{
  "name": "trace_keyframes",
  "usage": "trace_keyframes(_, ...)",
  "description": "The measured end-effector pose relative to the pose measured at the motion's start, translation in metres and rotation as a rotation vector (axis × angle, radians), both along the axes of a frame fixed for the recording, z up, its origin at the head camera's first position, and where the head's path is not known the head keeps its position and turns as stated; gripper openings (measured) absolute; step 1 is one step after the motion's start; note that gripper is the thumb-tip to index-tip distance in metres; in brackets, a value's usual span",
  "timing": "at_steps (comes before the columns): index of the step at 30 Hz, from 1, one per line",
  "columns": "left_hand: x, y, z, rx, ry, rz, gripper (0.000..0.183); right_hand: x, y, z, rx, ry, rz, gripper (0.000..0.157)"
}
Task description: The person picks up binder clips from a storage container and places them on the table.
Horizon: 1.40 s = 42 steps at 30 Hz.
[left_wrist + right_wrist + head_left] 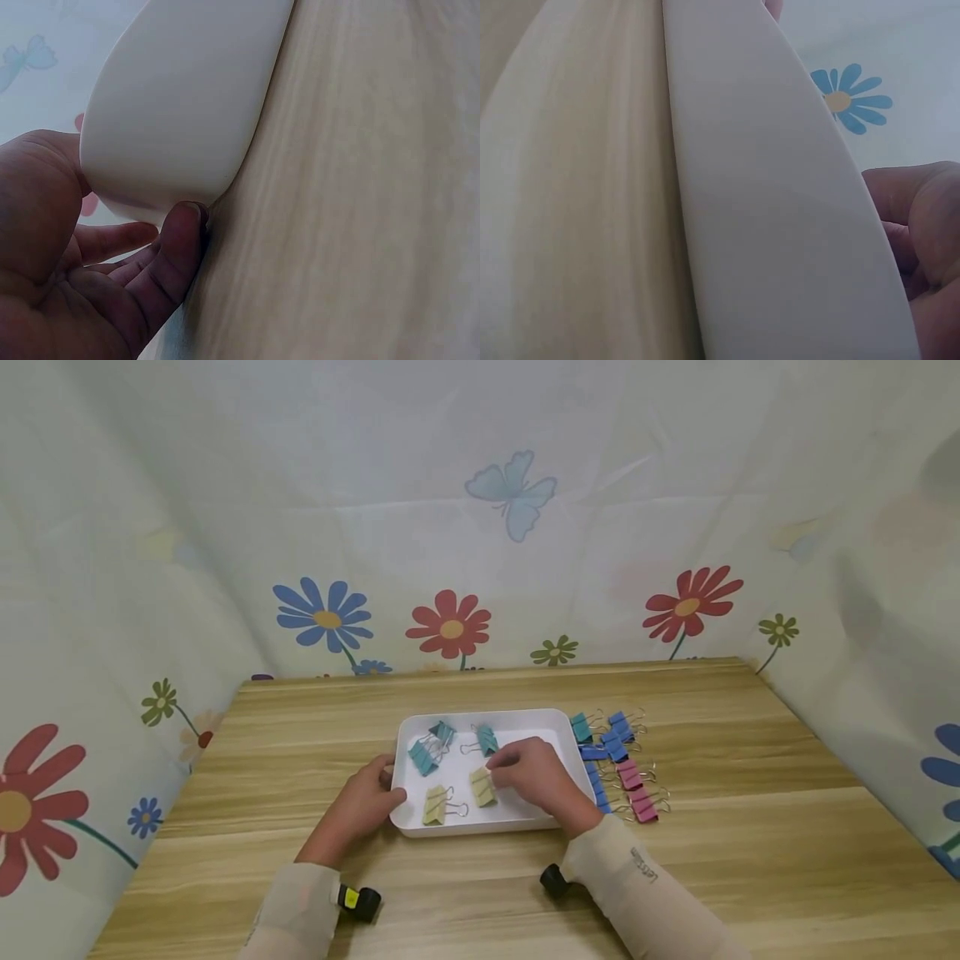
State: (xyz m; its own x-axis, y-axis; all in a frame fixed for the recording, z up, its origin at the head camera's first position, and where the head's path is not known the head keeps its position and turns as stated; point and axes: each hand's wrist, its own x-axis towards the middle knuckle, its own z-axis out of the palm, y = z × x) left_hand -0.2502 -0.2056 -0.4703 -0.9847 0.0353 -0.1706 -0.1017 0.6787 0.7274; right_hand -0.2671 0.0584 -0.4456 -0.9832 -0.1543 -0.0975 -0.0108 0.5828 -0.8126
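A white tray (525, 815) lies on the table. My left hand (365, 799) grips its left end, the thumb over the rim; in the left wrist view the fingers (174, 251) curl against the outer wall. Over the tray's right half, my right hand (534, 771) pinches a yellow binder clip (482, 787) at its right side; the clip's handles are hidden. Another yellow binder clip (434, 805) lies front left in the tray. Teal binder clips (423, 758) sit at the back left, and one more teal clip (487, 740) at the back middle. In the right wrist view, the tray wall covers the fingertips.
Right of the tray, several binder clips lie close together on the wooden table (750, 810): a teal clip (581, 727), blue clips (615, 745) and pink clips (642, 805). A flower-printed curtain (585, 577) surrounds the table's back and sides.
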Motion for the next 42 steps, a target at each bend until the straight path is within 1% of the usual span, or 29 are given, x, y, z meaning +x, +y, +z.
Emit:
trace_keyframes(8,-0.001,0.001,-0.001,-0.004,-0.001,-0.006,0.060,0.000,0.008,-0.001,-0.022,0.007,0.000,0.009)
trace_keyframes(20,-0.001,0.000,-0.001,-0.018,0.001,0.000,0.063,0.005,0.021,0.006,-0.025,0.064,-0.038,0.009)
trace_keyframes(32,0.000,-0.001,-0.001,-0.016,0.012,-0.016,0.063,0.008,0.041,0.017,-0.067,0.118,-0.043,0.015)
trace_keyframes(38,0.000,0.000,-0.001,-0.020,0.013,-0.011,0.064,0.009,0.056,0.025,-0.123,0.105,-0.046,0.021)
trace_keyframes(42,0.000,0.000,-0.001,-0.025,0.016,-0.012,0.064,0.009,0.066,0.029,-0.123,0.106,-0.055,0.024)
